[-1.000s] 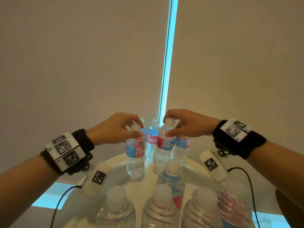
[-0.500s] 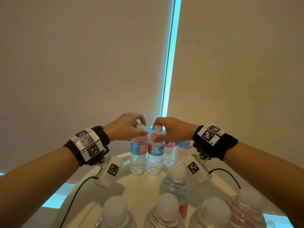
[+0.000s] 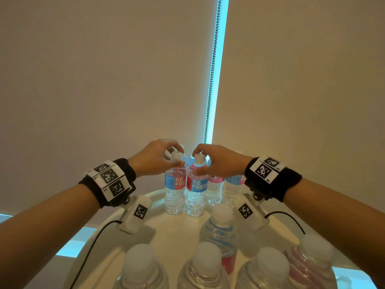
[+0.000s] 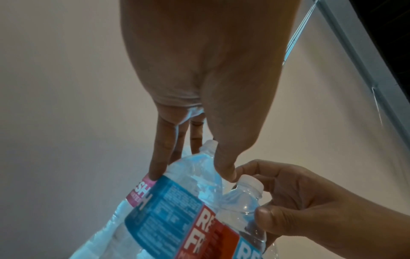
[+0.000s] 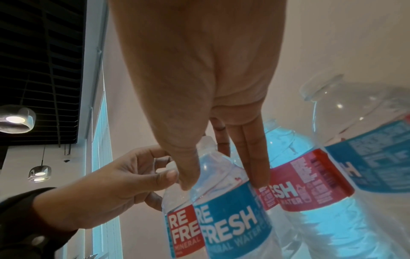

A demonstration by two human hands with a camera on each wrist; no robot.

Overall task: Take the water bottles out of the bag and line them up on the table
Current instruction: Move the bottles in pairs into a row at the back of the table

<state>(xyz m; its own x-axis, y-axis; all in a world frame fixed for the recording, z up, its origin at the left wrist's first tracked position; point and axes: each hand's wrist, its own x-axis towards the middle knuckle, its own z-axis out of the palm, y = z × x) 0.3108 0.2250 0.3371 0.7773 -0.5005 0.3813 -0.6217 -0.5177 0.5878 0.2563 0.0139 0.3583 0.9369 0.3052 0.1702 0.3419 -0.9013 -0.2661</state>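
At the centre of the head view, the left grip (image 3: 155, 158) pinches the cap and neck of one water bottle (image 3: 174, 191), and the right grip (image 3: 218, 161) pinches the neck of the bottle beside it (image 3: 195, 193). Both bottles stand upright, touching, on the round white surface (image 3: 173, 232). Two more bottles (image 3: 214, 188) stand right of them, five others (image 3: 218, 232) along the lower frame.

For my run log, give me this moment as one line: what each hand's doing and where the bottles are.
left hand: grips left bottle neck | right hand: grips right bottle neck | both upright, side by side, far end of table
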